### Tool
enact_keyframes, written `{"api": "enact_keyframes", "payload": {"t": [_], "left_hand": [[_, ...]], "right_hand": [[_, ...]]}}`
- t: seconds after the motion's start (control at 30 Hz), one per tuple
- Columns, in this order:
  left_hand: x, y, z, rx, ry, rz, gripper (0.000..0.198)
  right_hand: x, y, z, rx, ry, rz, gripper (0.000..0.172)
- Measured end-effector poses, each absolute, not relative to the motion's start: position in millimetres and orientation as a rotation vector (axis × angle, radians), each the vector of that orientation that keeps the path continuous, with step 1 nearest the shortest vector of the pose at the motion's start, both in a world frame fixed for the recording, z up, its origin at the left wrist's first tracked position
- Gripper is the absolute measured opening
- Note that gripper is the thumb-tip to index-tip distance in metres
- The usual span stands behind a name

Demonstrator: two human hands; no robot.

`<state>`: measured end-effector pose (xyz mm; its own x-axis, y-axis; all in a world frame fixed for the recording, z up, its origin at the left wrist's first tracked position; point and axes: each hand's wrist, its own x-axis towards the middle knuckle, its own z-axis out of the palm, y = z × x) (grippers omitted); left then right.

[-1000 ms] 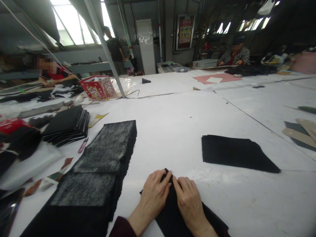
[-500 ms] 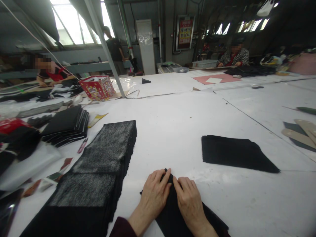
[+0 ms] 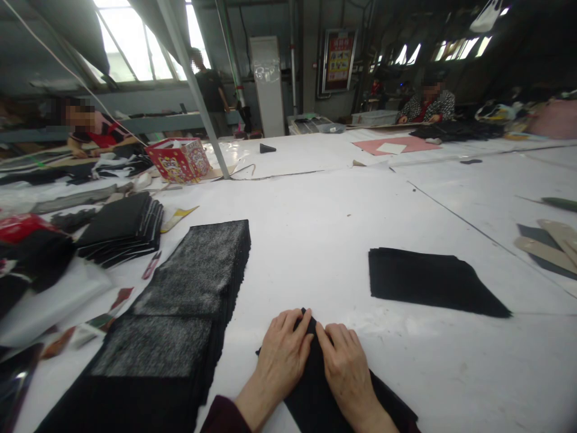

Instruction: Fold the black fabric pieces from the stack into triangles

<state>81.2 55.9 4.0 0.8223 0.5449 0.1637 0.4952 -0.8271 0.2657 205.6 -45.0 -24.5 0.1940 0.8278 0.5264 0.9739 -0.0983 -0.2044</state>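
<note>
Both hands are on a black cloth piece (image 3: 315,385) at the bottom centre of the table. My left hand (image 3: 285,349) has its fingers closed on the cloth's left edge near the top corner. My right hand (image 3: 345,361) lies on the right side of the cloth, index fingertip close to my left one, fingers bent and close together against the fabric. To the left stands a tall stack of black cloth with a speckled grey top (image 3: 180,282). A flat black cloth pile (image 3: 433,279) lies to the right.
A dark folded stack (image 3: 119,225), pink snips (image 3: 151,265) and a red patterned box (image 3: 178,161) are at the left. A metal pole (image 3: 198,96) rises behind. Beige and grey templates (image 3: 547,246) lie far right. Three people are in the background.
</note>
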Motion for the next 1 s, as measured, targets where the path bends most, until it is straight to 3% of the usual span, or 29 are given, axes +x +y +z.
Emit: {"api": "enact_keyframes", "payload": {"t": [0.37, 0.7, 1.0], "left_hand": [[78.0, 65.0, 21.1, 2.908, 0.884, 0.452, 0.044], [78.2, 60.1, 21.0, 3.142, 0.43, 0.155, 0.046], [77.9, 42.0, 27.4, 3.209, 0.419, 0.126, 0.054]], "right_hand": [[204.6, -47.0, -23.4, -1.984, -1.682, -0.391, 0.031], [206.9, -55.3, -18.3, -1.965, -1.645, -0.268, 0.03], [213.3, -81.3, -22.5, -1.89, -1.643, -0.255, 0.03]]}}
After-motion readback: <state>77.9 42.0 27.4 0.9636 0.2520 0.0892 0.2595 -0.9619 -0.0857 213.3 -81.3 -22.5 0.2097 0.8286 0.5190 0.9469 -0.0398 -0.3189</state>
